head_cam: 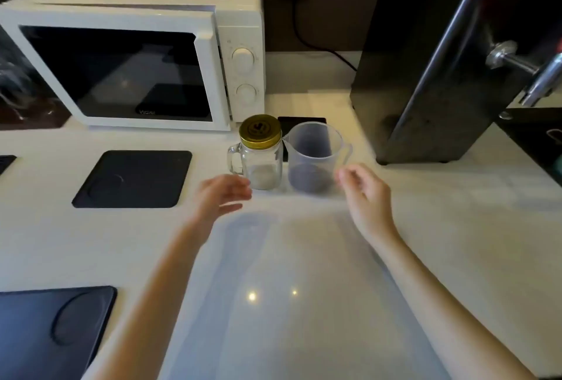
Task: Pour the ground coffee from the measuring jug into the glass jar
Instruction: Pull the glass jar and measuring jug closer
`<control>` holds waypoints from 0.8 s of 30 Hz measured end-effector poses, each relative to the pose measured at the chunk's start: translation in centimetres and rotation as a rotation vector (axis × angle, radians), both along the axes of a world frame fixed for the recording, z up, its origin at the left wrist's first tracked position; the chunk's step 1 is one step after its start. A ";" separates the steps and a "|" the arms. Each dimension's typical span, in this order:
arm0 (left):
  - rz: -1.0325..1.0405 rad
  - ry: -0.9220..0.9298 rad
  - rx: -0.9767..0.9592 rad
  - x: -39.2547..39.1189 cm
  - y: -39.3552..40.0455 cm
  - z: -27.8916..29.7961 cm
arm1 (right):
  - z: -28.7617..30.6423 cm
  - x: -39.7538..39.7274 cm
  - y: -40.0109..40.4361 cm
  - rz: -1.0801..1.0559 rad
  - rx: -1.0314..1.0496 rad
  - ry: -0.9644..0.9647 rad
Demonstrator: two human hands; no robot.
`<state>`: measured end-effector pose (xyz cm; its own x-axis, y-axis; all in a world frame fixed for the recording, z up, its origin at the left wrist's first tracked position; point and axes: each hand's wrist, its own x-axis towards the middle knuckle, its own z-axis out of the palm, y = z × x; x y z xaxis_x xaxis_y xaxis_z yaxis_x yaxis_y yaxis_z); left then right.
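A glass jar (264, 163) with a side handle stands on the white counter, closed by a gold lid (260, 131). Right beside it stands a clear plastic measuring jug (314, 156) with dark ground coffee (309, 177) in its bottom. My left hand (220, 192) hovers just in front and to the left of the jar, fingers apart, holding nothing. Near the jug's handle on its right side is my right hand (363, 189), fingers spread and empty. Neither hand touches its object.
A white microwave (133, 54) stands behind and to the left. Black square mats lie on the counter (135, 179) (48, 331). A dark upright panel (431, 75) with a metal handle rises at the right. A small black pad (301, 121) sits behind the jug.
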<state>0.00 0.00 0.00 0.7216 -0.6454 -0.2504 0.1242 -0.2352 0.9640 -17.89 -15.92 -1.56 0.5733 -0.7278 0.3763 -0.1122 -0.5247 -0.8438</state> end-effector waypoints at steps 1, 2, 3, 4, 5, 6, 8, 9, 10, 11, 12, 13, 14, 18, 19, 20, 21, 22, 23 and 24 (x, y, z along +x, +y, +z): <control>0.076 0.074 -0.056 0.7 -0.2 0.4 | 0.3 0.6 -0.8 -0.095 0.085 -0.100; 0.146 0.120 -0.084 1.5 -0.4 0.6 | 0.9 0.9 -1.3 -0.165 0.183 -0.181; 0.205 0.130 -0.102 2.2 -0.6 0.8 | 1.3 1.4 -2.2 -0.213 0.270 -0.233; 0.261 0.114 -0.104 2.9 -1.1 1.0 | 1.9 1.9 -2.8 -0.247 0.357 -0.262; 0.291 0.088 -0.103 3.4 -1.7 0.9 | 1.9 2.5 -3.7 -0.263 0.423 -0.272; 0.316 0.056 -0.084 3.8 -2.4 0.7 | 1.9 2.9 -4.4 -0.277 0.464 -0.257; 0.355 0.017 -0.049 4.3 -3.5 0.4 | 1.7 3.8 -5.4 -0.304 0.522 -0.212; 0.353 0.010 -0.038 4.6 -4.1 0.1 | 1.6 4.3 -5.7 -0.311 0.542 -0.205; 0.335 0.013 -0.031 4.9 -4.5 -0.4 | 1.5 4.8 -5.9 -0.311 0.570 -0.190; 0.312 0.025 -0.029 5.1 -4.9 -0.8 | 1.3 5.2 -6.0 -0.309 0.595 -0.174; 0.292 0.040 -0.018 5.2 -5.3 -1.2 | 1.2 5.6 -6.0 -0.307 0.627 -0.151; 0.279 0.057 -0.009 5.2 -5.6 -1.5 | 1.1 5.9 -6.0 -0.302 0.650 -0.132; 0.268 0.079 -0.005 5.2 -5.9 -1.8 | 1.0 6.2 -5.9 -0.299 0.676 -0.127; 0.307 0.165 -0.014 5.2 -6.7 -2.5 | 0.8 6.8 -5.5 -0.323 0.751 -0.139; 0.309 0.168 -0.020 5.3 -6.7 -2.6 | 0.8 6.9 -5.4 -0.321 0.771 -0.136; 0.312 0.173 -0.031 5.3 -6.8 -2.8 | 0.9 7.0 -5.4 -0.318 0.795 -0.139; 0.319 0.186 -0.039 5.2 -6.9 -2.7 | 0.9 7.1 -5.5 -0.319 0.820 -0.148; 0.334 0.204 -0.044 5.1 -7.0 -2.6 | 0.9 7.0 -5.6 -0.327 0.841 -0.151; 0.353 0.226 -0.054 4.9 -7.2 -2.6 | 0.9 6.9 -5.6 -0.337 0.852 -0.152; 0.369 0.248 -0.058 4.7 -7.3 -2.4 | 1.0 6.7 -5.6 -0.342 0.860 -0.149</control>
<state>4.68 -7.27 -2.44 0.8291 -0.3743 -0.4154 0.4183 -0.0779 0.9050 -11.15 -21.56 -0.56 0.2662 -0.9101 -0.3175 -0.0049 0.3281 -0.9446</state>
